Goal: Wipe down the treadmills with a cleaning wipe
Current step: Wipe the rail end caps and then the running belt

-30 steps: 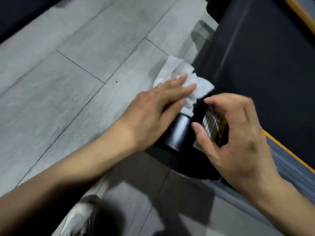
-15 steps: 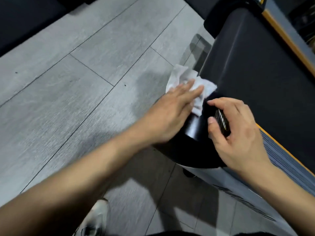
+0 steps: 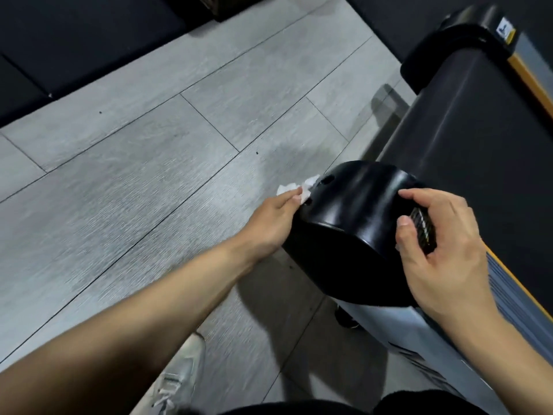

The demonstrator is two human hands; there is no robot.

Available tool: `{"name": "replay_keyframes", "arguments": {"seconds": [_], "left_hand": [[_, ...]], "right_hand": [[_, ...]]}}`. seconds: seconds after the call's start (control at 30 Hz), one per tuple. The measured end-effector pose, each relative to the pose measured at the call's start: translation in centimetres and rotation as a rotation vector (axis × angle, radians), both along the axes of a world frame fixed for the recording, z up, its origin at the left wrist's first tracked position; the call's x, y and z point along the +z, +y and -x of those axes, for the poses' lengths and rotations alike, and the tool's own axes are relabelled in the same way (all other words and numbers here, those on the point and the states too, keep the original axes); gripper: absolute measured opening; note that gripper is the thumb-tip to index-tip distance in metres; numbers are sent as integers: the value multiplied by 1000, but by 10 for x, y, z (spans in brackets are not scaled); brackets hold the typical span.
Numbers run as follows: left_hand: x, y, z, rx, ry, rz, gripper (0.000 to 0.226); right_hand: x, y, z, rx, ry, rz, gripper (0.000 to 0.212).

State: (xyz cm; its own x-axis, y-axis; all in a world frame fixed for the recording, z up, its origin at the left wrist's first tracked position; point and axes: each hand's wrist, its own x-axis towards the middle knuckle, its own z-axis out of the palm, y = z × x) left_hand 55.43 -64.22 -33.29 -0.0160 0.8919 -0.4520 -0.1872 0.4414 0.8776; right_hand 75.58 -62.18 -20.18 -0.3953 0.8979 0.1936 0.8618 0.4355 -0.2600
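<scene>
Head view: left hand (image 3: pixel 270 218) pressing cleaning wipe (image 3: pixel 294 188) on left flank of glossy end cap (image 3: pixel 353 211), fingers mostly hidden; right hand (image 3: pixel 440 244) curled round cap's right edge; unwiped top lying rightward of wipe.

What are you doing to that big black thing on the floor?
A person is cleaning a treadmill. The left hand presses a white cleaning wipe against the side of the shiny black end cap. The right hand grips the cap's other side, over a small patterned label. The dark belt stretches beyond, above the grey floor.
</scene>
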Motion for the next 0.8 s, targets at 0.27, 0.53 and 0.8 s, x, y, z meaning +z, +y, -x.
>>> {"name": "replay_keyframes", "arguments": {"seconds": [0.27, 0.53, 0.8], "left_hand": [[-26, -5, -5, 81, -92, 79, 36], [31, 34, 2, -150, -51, -300, 36], [2, 29, -3, 34, -67, 31, 26]], "right_hand": [[-1, 1, 2, -16, 31, 1, 35], [-2, 4, -2, 8, -35, -18, 36], [-6, 7, -3, 14, -56, -26, 36]]}}
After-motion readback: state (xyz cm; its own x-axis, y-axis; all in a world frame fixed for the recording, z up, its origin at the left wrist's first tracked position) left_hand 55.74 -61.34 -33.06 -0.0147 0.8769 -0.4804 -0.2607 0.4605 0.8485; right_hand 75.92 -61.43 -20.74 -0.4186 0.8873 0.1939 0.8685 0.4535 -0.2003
